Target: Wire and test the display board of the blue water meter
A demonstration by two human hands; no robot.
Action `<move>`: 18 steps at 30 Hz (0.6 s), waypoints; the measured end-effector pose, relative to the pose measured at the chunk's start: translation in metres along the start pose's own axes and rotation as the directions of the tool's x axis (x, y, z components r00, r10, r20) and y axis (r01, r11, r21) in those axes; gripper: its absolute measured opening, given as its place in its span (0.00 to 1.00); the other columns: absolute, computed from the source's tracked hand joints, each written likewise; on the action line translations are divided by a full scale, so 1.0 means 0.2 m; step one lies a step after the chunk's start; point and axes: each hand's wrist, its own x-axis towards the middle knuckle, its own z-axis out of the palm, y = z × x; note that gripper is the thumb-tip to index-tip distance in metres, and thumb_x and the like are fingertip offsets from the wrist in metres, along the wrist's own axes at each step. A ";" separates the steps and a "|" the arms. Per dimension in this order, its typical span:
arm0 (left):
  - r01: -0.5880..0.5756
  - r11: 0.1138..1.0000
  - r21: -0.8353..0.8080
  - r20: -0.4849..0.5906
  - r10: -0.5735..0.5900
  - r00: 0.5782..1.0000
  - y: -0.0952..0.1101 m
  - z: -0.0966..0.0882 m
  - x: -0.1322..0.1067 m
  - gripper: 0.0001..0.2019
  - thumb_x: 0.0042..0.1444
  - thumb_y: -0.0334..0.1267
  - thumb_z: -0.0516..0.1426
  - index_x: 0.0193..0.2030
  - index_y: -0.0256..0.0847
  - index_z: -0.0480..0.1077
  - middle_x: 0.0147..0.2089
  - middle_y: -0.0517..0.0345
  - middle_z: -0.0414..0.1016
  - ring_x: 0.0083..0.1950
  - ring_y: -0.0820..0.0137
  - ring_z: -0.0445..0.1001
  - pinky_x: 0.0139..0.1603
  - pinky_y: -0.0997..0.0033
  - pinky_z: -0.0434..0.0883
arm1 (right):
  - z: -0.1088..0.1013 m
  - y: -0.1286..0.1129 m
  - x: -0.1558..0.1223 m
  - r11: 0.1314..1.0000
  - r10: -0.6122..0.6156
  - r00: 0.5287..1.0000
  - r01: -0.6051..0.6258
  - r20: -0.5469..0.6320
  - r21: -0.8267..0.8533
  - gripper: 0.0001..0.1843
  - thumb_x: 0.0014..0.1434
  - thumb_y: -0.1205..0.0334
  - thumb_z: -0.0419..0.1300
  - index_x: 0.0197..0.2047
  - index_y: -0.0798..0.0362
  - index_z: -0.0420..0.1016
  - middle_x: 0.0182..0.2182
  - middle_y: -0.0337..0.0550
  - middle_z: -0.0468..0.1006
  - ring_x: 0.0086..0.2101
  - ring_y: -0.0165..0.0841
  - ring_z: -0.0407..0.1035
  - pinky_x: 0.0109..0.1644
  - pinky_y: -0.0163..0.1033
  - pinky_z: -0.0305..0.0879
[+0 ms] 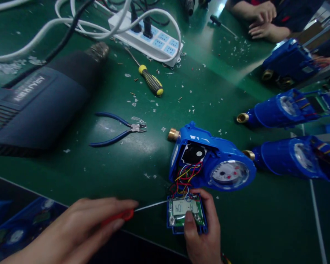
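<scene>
My left hand point(79, 227) is closed round a red-handled screwdriver point(121, 215); its thin metal shaft reaches right to the edge of a small circuit board with an LCD display point(184, 209). My right hand point(202, 231) grips that board in its blue frame, thumb pressed on its front. Coloured wires point(185, 176) run from the board into an opened blue water meter point(209, 161) with a brass fitting and a round dial, lying just beyond my hands.
The green table point(126, 165) carries a dark heat gun point(38, 99), blue pliers point(118, 129), a yellow-black screwdriver point(151, 81), a white power strip point(148, 36) with cables, and plastic scraps. More blue meters point(286, 110) lie at right. Another person's hands point(261, 22) rest at the far edge.
</scene>
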 end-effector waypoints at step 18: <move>0.394 0.874 -0.286 0.263 -0.323 0.909 0.04 0.04 -0.07 0.14 0.58 0.49 0.52 0.51 0.64 0.66 0.51 0.73 0.74 0.52 0.71 0.73 0.51 0.76 0.70 | 0.00 0.00 -0.01 1.000 0.003 1.000 -0.002 0.004 -0.031 0.16 0.49 0.61 0.54 0.44 0.48 0.64 0.27 0.33 0.73 0.23 0.27 0.67 0.26 0.29 0.67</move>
